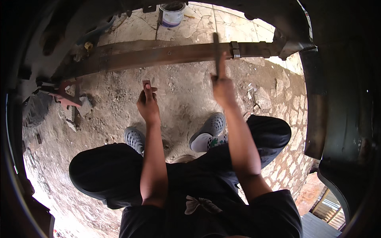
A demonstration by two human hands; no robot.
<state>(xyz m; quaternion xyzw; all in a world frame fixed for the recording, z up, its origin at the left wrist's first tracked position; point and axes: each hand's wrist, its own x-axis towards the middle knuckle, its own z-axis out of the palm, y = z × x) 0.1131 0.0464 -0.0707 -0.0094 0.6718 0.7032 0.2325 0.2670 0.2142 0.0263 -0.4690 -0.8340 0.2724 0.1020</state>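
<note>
My left hand (149, 104) is closed, its thumb pressed on a small flat reddish-brown piece (146, 82); its exact kind does not show. My right hand (224, 90) grips a long, narrow dark bar-shaped tool (216, 47), its index finger stretched out alongside. The tool points away from me and overlaps a brown metal beam (170, 54) that runs across in front of me. From this angle I cannot tell whether they touch. A bright metal band (235, 50) wraps the beam just right of the tool.
Beyond the beam stands an open paint can (172, 18) on cracked tiles. At the left, a reddish metal stand (69, 95) sits by broken stone pieces (84, 106). Dark panels (345, 119) close in on the right. My clogs rest on rough dirt ground (178, 87).
</note>
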